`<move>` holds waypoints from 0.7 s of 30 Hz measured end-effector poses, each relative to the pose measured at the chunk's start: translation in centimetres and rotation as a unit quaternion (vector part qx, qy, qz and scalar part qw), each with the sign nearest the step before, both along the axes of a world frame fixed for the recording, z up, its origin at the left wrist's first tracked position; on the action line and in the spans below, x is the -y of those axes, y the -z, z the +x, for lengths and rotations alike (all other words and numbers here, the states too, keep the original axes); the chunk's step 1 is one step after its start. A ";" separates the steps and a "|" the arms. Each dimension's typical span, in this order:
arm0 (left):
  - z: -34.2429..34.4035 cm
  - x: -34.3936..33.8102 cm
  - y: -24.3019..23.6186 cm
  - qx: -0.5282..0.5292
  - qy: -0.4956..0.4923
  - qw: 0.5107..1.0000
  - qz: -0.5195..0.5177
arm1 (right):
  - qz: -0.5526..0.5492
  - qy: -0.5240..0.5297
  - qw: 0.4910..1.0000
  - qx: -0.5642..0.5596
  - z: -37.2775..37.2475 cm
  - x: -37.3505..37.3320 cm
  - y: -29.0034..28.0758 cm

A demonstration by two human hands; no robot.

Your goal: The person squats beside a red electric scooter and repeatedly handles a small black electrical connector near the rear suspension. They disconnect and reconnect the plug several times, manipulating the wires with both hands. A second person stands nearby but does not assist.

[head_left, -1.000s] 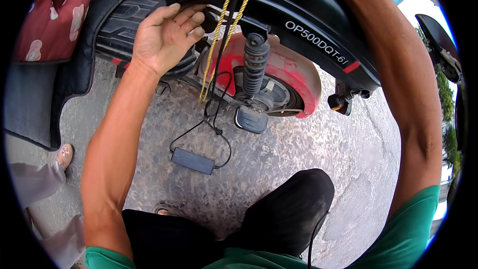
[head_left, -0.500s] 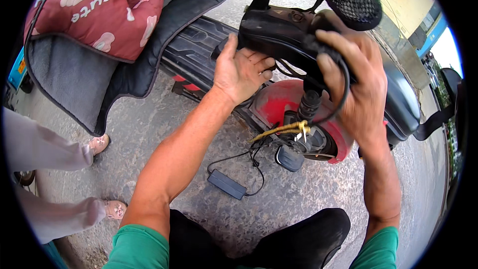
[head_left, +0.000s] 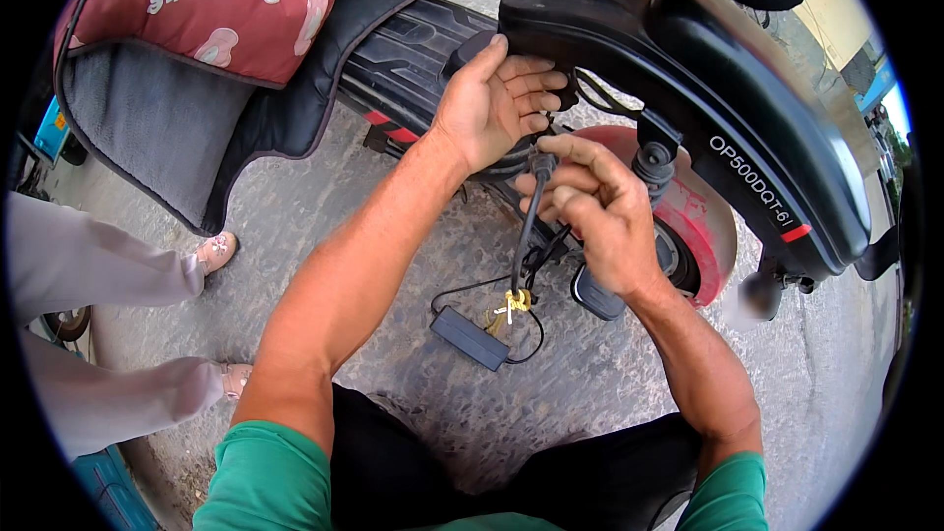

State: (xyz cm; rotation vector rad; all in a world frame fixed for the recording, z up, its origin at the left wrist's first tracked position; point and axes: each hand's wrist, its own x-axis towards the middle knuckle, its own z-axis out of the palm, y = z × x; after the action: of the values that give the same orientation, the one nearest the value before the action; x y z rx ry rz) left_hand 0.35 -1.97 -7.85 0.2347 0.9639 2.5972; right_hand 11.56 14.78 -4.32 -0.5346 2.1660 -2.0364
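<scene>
My right hand [head_left: 610,211] is closed round the end of a thick black cable plug [head_left: 541,167], its cord hanging down to a yellow tie [head_left: 512,305]. Just left of it, my left hand [head_left: 497,110] is open, palm turned up and fingers stretched toward the underside of the scooter's black frame [head_left: 580,34]. Whether its fingertips touch anything under there is hidden. On the ground below lies a black charger brick [head_left: 470,338] with thin leads. A dark pedal [head_left: 597,293] sits beside my right wrist.
The scooter's ribbed footboard [head_left: 418,54] and a maroon padded leg cover [head_left: 221,10] are at the upper left. A red wheel guard [head_left: 703,197] is behind my right hand. At the left stands another person in pale trousers [head_left: 108,256].
My right hand has come down and left from the scooter's upper body, bringing the cable plug close to my left hand. My left hand stays open beneath the frame.
</scene>
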 end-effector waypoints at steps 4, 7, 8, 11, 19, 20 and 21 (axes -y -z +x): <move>0.7 1.1 0.8 -0.101 -0.021 0.988 -0.118 | -0.083 0.068 0.994 0.027 -1.2 1.1 1.5; 1.6 1.0 1.1 -0.147 -0.059 0.951 -0.264 | -0.007 0.102 0.995 0.015 -1.5 1.9 2.5; 1.8 0.7 1.0 -0.168 -0.072 0.933 -0.310 | 0.002 0.103 0.995 0.005 -1.7 1.9 2.8; 2.1 0.2 0.0 -0.222 -0.100 0.863 -0.442 | -0.001 0.106 0.994 -0.006 -1.8 1.7 2.5; 0.2 0.2 1.1 -0.159 -0.037 0.977 -0.137 | -0.057 0.073 0.994 0.048 -1.3 1.3 1.9; -0.4 -0.2 0.9 -0.158 -0.028 0.985 -0.067 | -0.077 0.068 0.993 0.055 -1.5 1.0 1.9; -0.3 -0.9 0.7 -0.144 -0.025 0.988 -0.038 | -0.093 0.060 0.992 0.066 -1.5 0.7 1.8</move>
State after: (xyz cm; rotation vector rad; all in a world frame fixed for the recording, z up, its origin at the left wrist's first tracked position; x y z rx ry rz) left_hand 0.07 -1.10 -8.53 0.5864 1.1775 2.6103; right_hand 10.04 14.10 -6.07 -0.2859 1.9903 -2.2819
